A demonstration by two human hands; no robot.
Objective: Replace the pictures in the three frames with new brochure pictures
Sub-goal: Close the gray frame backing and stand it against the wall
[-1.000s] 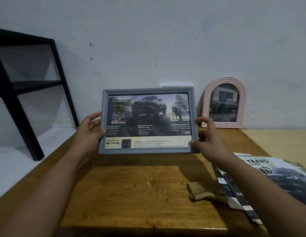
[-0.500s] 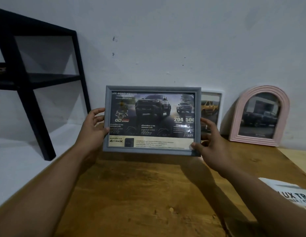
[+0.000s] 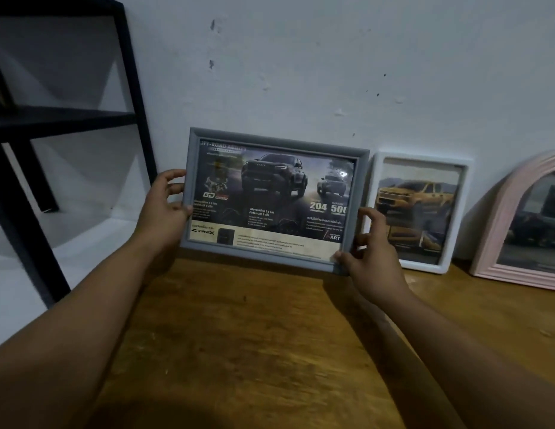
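A black shelf (image 3: 68,119) stands at far left against the white wall (image 3: 301,57). Just right of it, the left hand (image 3: 163,209) grips the left edge of a grey frame (image 3: 270,140), thumb on the front, fingers curled behind. The frame is held upright over the back of the wooden table (image 3: 254,335), its picture of dark pickup trucks facing the camera. The right hand (image 3: 370,258) pinches the frame's lower right corner, thumb in front and fingers (image 3: 370,215) bent loosely beside the right edge. Just past those fingers a white frame (image 3: 456,162) with a yellow truck picture leans on the wall. Farther right stands a pink arched frame (image 3: 502,218), partly cut off.
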